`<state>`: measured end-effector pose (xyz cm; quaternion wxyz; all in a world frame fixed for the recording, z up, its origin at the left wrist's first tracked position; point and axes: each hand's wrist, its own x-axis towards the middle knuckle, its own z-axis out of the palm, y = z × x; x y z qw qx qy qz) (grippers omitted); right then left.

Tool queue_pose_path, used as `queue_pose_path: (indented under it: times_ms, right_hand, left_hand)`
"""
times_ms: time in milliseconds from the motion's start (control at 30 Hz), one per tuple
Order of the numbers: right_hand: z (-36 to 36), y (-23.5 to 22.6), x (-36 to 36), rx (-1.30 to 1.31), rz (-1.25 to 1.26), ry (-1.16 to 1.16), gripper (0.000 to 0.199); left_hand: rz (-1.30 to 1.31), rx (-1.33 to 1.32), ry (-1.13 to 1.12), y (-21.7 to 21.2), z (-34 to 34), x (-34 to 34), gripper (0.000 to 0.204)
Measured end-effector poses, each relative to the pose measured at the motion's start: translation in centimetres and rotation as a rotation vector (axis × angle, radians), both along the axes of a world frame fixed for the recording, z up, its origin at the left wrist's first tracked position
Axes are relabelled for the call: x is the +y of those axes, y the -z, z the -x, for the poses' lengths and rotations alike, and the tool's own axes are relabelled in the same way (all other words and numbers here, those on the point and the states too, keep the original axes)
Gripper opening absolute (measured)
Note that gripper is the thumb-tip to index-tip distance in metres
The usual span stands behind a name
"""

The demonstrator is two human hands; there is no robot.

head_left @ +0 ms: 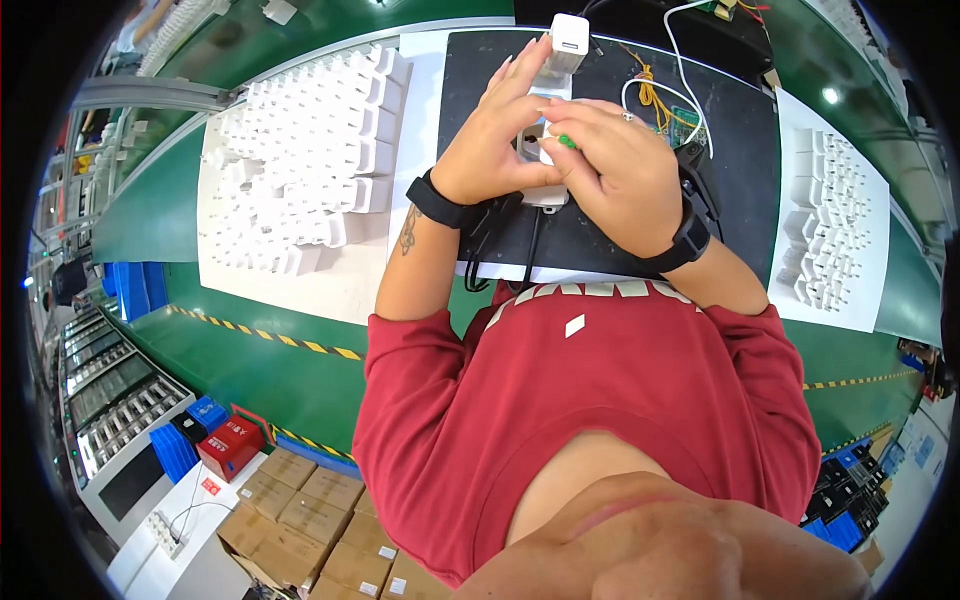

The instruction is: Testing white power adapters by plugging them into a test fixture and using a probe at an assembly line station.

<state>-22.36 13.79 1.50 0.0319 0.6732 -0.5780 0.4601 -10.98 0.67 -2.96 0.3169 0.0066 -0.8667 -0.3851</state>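
Observation:
My left hand reaches over the black mat with its fingers stretched out and apart. Its longest fingertips come close to a white charger block with a port slot in its end. My right hand is bent inward, thumb and fingers pinched at a small green piece, whose kind I cannot make out. Between and below the hands lies a white socket unit with a dark cable running toward me. My fingers hide much of this unit and whatever sits on it.
Rows of white charger blocks with pins up cover a board at left; a smaller group stands at right. On the black mat lie a yellow wire bundle, a white cable and a green circuit board. Cartons sit behind me.

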Motion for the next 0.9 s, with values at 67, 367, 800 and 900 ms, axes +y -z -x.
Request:
queue_pose_path:
  times_ms: [67, 367, 800, 900]
  right_hand:
    - [0.1, 0.1, 0.0, 0.043, 0.038, -0.006, 0.014]
    - [0.8, -0.1, 0.0, 0.163, 0.096, -0.073, 0.018]
    - [0.3, 1.0, 0.1, 0.151, 0.054, -0.140, 0.028]
    - [0.5, 2.3, 0.2, 0.003, 0.097, -0.122, 0.026]
  left_hand:
    - [0.003, 0.000, -0.001, 0.0, 0.0, -0.1, 0.044]
    - [0.013, -0.013, 0.025, -0.1, 0.1, -0.2, 0.043]
    - [0.048, -0.024, -0.038, 0.6, 0.5, 0.0, 0.035]
    - [0.071, -0.089, -0.031, 0.0, 0.2, 0.0, 0.035]
